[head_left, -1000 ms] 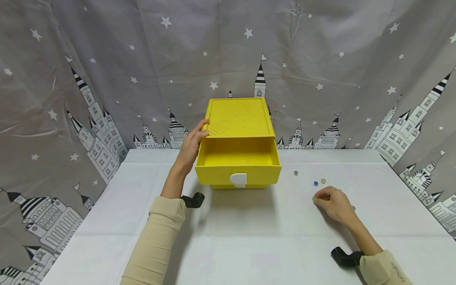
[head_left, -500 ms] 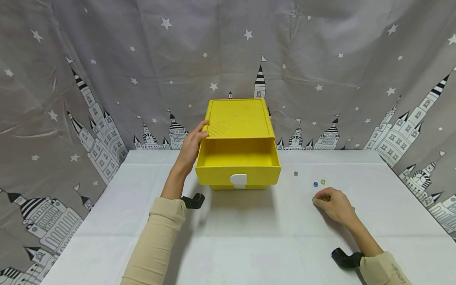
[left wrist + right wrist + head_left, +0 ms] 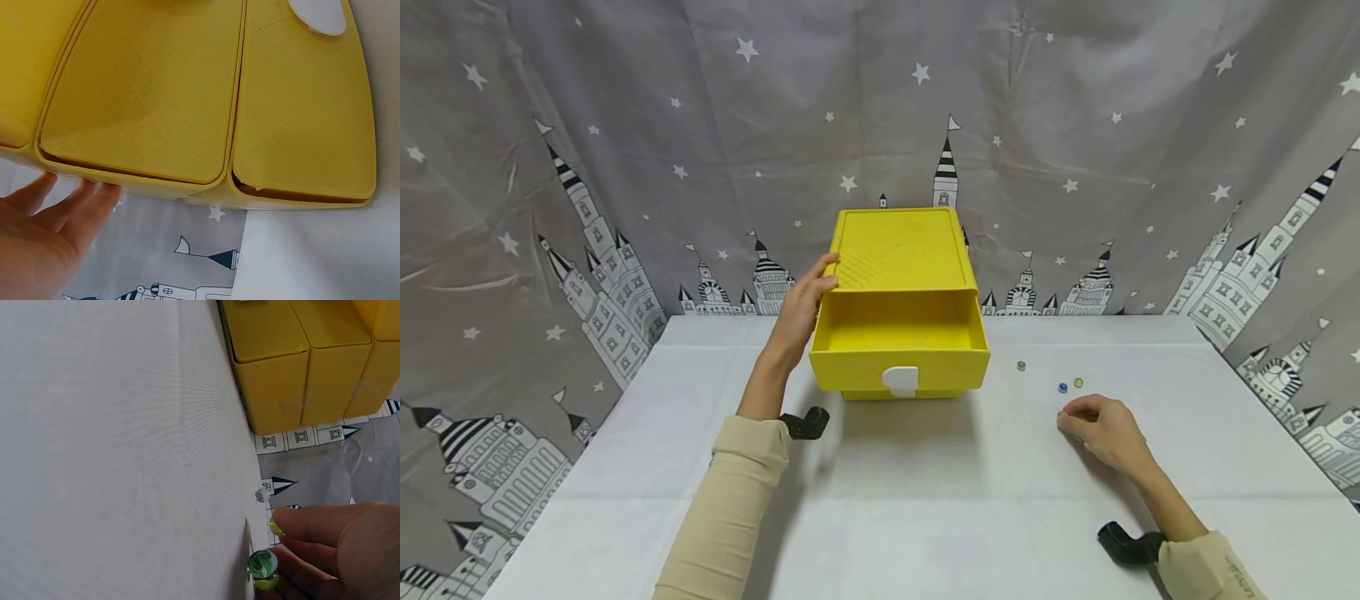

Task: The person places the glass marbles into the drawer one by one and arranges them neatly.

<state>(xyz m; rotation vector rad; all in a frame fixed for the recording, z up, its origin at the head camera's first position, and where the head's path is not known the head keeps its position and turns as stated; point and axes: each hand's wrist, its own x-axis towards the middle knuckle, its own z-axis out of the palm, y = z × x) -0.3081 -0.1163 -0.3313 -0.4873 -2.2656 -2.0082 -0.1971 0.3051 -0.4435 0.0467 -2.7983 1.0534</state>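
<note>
A yellow drawer unit (image 3: 910, 250) stands toward the back of the table, its top drawer (image 3: 901, 367) pulled out and bare inside. My left hand (image 3: 793, 321) lies along the unit's left side, fingertips touching its upper edge. In the left wrist view, the straight fingers (image 3: 87, 215) touch the side wall. Off to the right, my right hand (image 3: 1105, 433) is low over the table, thumb and forefinger pinching a small glass marble (image 3: 1061, 415). The right wrist view has a green swirled marble (image 3: 262, 564) and a yellowish marble (image 3: 275, 526) by the fingertips.
Beyond the right hand lie a blue marble (image 3: 1063, 388), a yellow-green marble (image 3: 1078, 382) and a greyish marble (image 3: 1021, 366). A white cloth (image 3: 925, 542) covers the table. Behind it hangs a grey curtain (image 3: 880, 100) printed with castles and stars.
</note>
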